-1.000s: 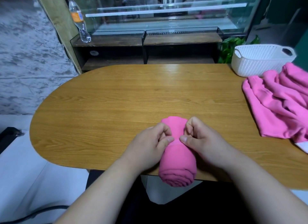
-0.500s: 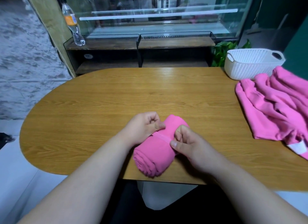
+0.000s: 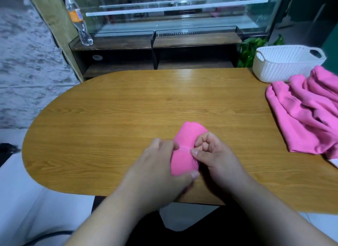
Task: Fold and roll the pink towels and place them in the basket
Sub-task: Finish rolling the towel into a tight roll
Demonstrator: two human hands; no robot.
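One rolled pink towel (image 3: 183, 150) lies on the wooden worktop (image 3: 128, 108), close to its near edge and a little right of the middle, with two bare hands on it. The left hand (image 3: 161, 172) is wrapped over the near end of the roll, its fingers (image 3: 164, 145) curled over the top and its thumb pressed against the near end. The right hand (image 3: 215, 158) is bunched tight against the roll's right side, thumb and curled forefinger pinching a thin fold that crosses the roll.

Towards the far right corner stands one white woven basket (image 3: 285, 66); what it holds cannot be seen from here. Just in front of it, touching its base, is one loose heap of pink towels (image 3: 307, 114); how many are in the heap I cannot tell. Behind the worktop one plastic bottle (image 3: 78, 20) stands on the ledge of a glass display cabinet (image 3: 173, 13), and one green plant (image 3: 250, 48) shows beside the basket.

Half a second ago the roll's coiled end was plainly visible, pointing towards the near left, and the left hand gripped it at its far side. Now that hand has slid down over the near end and hides the coil. The right hand's pinch has stayed where it was.
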